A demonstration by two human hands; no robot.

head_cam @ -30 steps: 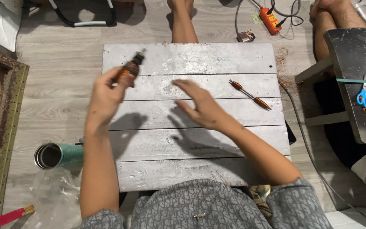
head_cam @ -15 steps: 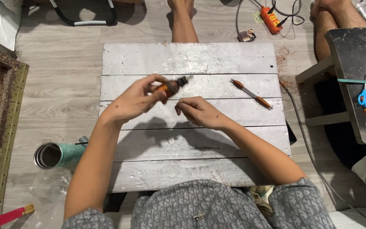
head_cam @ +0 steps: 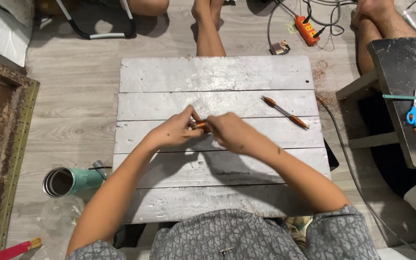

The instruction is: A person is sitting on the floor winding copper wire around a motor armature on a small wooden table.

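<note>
A small copper-coloured coil piece point(head_cam: 200, 125) sits between both my hands over the middle of a white plank table point(head_cam: 217, 74). My left hand point(head_cam: 175, 131) grips it from the left; my right hand point(head_cam: 230, 132) closes on its right end, hiding most of it. A thin rod with two copper windings point(head_cam: 284, 111) lies flat on the table to the right, apart from my hands.
A teal metal cup point(head_cam: 68, 181) lies on its side on the floor at left. An orange power strip point(head_cam: 307, 30) and cables sit beyond the table. Another person's legs and a dark bench point(head_cam: 403, 91) with blue scissors point(head_cam: 414, 116) are at right. A rusty frame point(head_cam: 10, 144) lines the left.
My left hand brought the coil piece down from the upper left to the table's middle. My right hand moved in and closed on its other end.
</note>
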